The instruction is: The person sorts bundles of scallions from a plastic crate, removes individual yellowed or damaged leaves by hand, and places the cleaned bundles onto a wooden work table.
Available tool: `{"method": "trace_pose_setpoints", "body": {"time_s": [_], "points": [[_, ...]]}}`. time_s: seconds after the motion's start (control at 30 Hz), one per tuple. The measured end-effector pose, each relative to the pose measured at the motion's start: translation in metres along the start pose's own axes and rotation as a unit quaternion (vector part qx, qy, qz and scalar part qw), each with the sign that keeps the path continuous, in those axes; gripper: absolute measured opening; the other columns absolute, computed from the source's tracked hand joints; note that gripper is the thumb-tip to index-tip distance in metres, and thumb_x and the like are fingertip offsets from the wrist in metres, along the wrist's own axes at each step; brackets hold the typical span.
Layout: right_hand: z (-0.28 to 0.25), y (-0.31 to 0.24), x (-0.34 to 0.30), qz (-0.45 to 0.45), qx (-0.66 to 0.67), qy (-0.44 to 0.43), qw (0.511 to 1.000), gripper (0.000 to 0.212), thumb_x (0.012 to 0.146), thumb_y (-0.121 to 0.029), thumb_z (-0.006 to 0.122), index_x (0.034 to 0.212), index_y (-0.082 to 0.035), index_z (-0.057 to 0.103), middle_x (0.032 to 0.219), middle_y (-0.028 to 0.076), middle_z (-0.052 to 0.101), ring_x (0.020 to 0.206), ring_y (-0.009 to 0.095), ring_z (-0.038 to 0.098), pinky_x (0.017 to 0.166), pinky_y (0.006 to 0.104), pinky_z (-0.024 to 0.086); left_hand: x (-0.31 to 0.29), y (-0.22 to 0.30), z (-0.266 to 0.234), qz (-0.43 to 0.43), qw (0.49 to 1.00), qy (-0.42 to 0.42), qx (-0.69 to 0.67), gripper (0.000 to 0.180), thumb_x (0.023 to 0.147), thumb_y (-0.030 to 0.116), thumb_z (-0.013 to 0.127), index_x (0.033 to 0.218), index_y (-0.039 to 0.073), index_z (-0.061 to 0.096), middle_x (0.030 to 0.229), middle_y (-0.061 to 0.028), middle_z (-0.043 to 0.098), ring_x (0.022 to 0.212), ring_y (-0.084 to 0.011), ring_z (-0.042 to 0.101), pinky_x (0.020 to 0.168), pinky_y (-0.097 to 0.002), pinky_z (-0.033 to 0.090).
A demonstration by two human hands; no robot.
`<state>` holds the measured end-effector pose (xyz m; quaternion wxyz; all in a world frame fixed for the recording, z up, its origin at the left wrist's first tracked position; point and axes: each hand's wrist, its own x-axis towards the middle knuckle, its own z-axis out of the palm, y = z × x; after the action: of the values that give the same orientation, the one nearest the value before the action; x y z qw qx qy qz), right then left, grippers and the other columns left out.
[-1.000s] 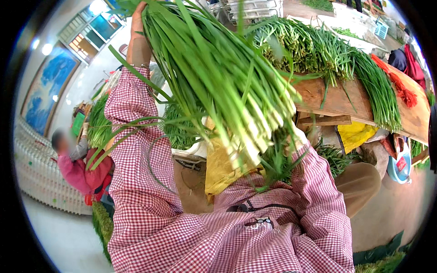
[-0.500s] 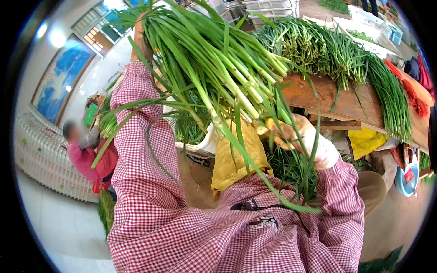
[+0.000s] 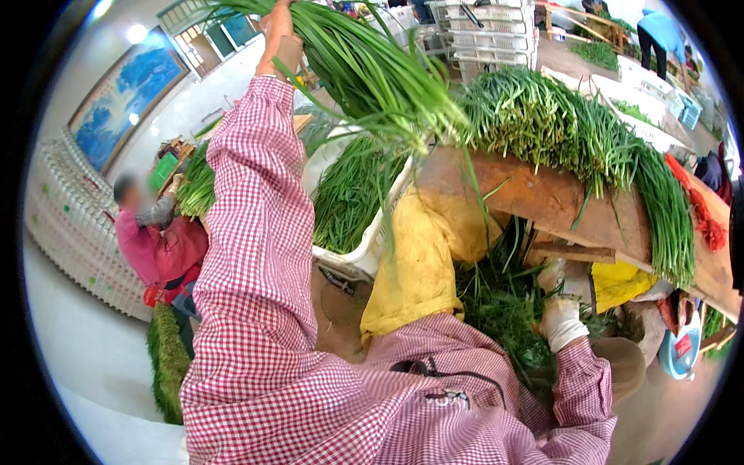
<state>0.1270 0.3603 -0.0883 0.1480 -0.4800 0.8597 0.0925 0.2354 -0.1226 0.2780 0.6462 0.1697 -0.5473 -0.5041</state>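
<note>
Raised at the upper left, my left hand (image 3: 280, 37) is closed round the leafy part of a bunch of garlic chives (image 3: 368, 66). The pale stem ends point right, toward the wooden bench (image 3: 535, 186). My right hand (image 3: 559, 311), with a white band at the wrist, is low on the right beside a heap of loose green leaves (image 3: 500, 298). Its fingers are partly hidden and blurred, so their grip does not show. Several chive bunches (image 3: 558, 116) lie along the bench with their cut ends facing me.
A white crate (image 3: 372, 244) holding greens stands left of the yellow cloth (image 3: 411, 271) over my leg. Stacked white crates (image 3: 492, 35) stand behind the bench. A co-worker in pink (image 3: 159, 240) sits at left. A blue basin (image 3: 680, 350) is at right.
My left hand has lifted the chives up and away. My right hand has dropped from beside the stem ends down to the loose leaves. The view has shifted, showing more of the bench.
</note>
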Motion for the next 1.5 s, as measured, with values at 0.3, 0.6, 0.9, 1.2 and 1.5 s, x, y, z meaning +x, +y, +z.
{"method": "trace_pose_setpoints", "body": {"time_s": [0.3,0.6,0.9,1.2,1.5], "points": [[-0.214,-0.105,0.024,-0.442,0.302,0.512,0.672,0.072,0.059,-0.002,0.071,0.123,-0.003,0.038,0.124,0.013,0.042,0.115,0.025,0.041,0.096,0.0329,0.034,-0.046,0.028,0.04,0.029,0.987,-0.159,0.0,0.015,0.077,0.014,0.052,0.074,0.0,0.053,0.057,-0.0058,0.049,0.047,-0.0179,0.05,0.042,-0.0298,0.042],[-0.207,-0.151,0.08,-0.184,-0.116,0.545,0.81,0.03,0.076,-0.01,0.046,0.106,-0.01,0.049,0.085,0.008,0.056,0.07,0.016,0.055,0.055,0.0286,0.046,-0.061,0.053,0.086,-0.005,0.976,-0.214,-0.047,0.017,0.078,0.016,0.055,0.081,0.0,0.055,0.063,-0.0072,0.054,0.05,-0.0187,0.053,0.044,-0.0305,0.044],[-0.07,-0.082,0.079,-0.133,0.04,0.389,0.911,0.01,0.078,-0.006,0.045,0.079,-0.006,0.054,0.067,0.009,0.055,0.06,0.016,0.054,0.052,0.0279,0.047,-0.001,0.041,0.065,0.013,0.973,-0.206,-0.104,0.016,0.077,0.01,0.054,0.089,0.0,0.051,0.065,-0.0089,0.055,0.056,-0.0224,0.057,0.048,-0.032,0.049],[0.008,0.002,0.066,-0.122,0.652,0.066,0.745,0.067,0.078,-0.039,0.057,0.129,-0.007,0.029,0.129,0.009,0.038,0.118,0.024,0.037,0.098,0.0354,0.03,0.014,0.065,0.04,-0.114,0.942,-0.306,-0.082,0.012,0.078,0.014,0.051,0.072,0.004,0.051,0.057,-0.0059,0.052,0.046,-0.0194,0.051,0.043,-0.0305,0.046],[-0.152,-0.113,0.067,-0.231,0.807,0.134,0.527,0.043,0.078,-0.033,0.059,0.112,-0.009,0.049,0.09,0.004,0.059,0.067,0.009,0.055,0.056,0.02,0.044,-0.037,0.074,0.061,-0.055,0.963,-0.245,-0.094,0.012,0.079,0.014,0.052,0.072,0.004,0.052,0.058,-0.0054,0.053,0.049,-0.0174,0.053,0.043,-0.0282,0.047]]}}
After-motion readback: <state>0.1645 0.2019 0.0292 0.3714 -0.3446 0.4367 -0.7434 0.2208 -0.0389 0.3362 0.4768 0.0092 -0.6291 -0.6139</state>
